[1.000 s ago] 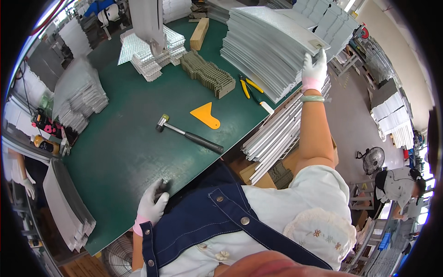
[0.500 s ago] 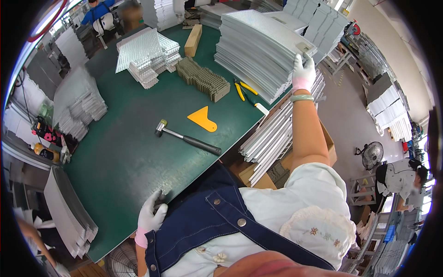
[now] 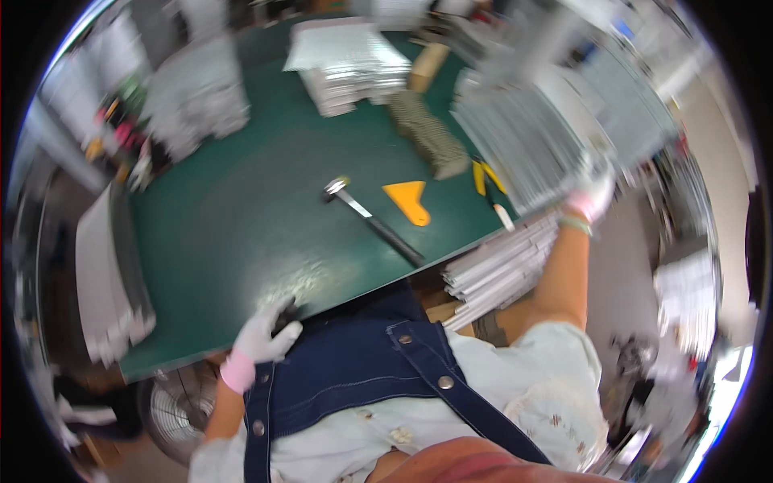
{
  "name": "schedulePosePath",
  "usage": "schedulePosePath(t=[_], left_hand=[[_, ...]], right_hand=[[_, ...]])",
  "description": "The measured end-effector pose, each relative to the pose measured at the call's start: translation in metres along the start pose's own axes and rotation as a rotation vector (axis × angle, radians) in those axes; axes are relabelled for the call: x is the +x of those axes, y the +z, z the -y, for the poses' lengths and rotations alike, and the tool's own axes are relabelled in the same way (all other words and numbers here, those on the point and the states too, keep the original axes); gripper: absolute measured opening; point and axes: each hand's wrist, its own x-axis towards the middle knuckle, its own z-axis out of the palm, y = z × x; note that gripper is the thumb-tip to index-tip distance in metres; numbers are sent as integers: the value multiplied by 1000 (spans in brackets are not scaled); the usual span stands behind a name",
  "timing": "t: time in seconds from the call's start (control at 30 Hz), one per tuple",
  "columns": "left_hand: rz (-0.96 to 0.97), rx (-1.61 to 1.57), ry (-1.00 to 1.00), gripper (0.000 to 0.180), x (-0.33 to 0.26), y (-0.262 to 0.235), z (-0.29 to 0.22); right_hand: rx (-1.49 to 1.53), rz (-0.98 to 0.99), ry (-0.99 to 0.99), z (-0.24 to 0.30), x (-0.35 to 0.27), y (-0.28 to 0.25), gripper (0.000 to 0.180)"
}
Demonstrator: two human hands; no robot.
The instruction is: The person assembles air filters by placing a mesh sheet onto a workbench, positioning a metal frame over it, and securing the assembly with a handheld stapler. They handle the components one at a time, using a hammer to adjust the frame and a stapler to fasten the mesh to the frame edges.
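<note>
My left hand (image 3: 264,334), in a white glove with a pink cuff, is at the near edge of the green table (image 3: 225,217). Its thumb stands apart from the fingers; a dark patch between them is unclear. My right hand (image 3: 594,191), gloved alike, reaches to the near right corner of a tall stack of silvery panels (image 3: 523,145). Motion smears its fingers, so any grip is hidden. Between the hands lie a hammer (image 3: 377,225) with a black handle and a yellow scraper (image 3: 409,200). Yellow-handled pliers (image 3: 483,177) and a white-handled tool (image 3: 503,216) lie beside the stack.
Farther back are a row of brownish ridged pieces (image 3: 427,133), a wooden block (image 3: 428,66) and a stack of silvery sheets (image 3: 350,64). More sheets stand at left (image 3: 197,101) and front left (image 3: 109,282). Long pale bars (image 3: 503,270) lie below the table edge; a fan (image 3: 179,406) stands lower left.
The whole view has turned, so the table and tools sit farther right or higher. My right hand remains at the stack's corner, now blurred. My left hand keeps near the table edge.
</note>
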Motion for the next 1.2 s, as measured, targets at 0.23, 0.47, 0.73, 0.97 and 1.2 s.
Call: schedulePosePath(t=[0.23, 0.47, 0.73, 0.97, 1.2], left_hand=[[-1037, 645, -206, 54, -95, -194, 28], [-625, 592, -1087, 87, -199, -292, 93], [-384, 589, -1100, 91, -170, -269, 57], [-664, 1333, -842, 11, -187, -264, 77], [-935, 1261, 123, 25, -106, -180, -64]], right_hand=[[285, 305, -580, 52, -121, -31, 41], [377, 808, -988, 153, -280, -16, 34], [227, 1032, -785, 165, -296, -11, 39], [108, 933, -816, 147, -283, 10, 38], [81, 899, -701, 146, -269, 27, 40]])
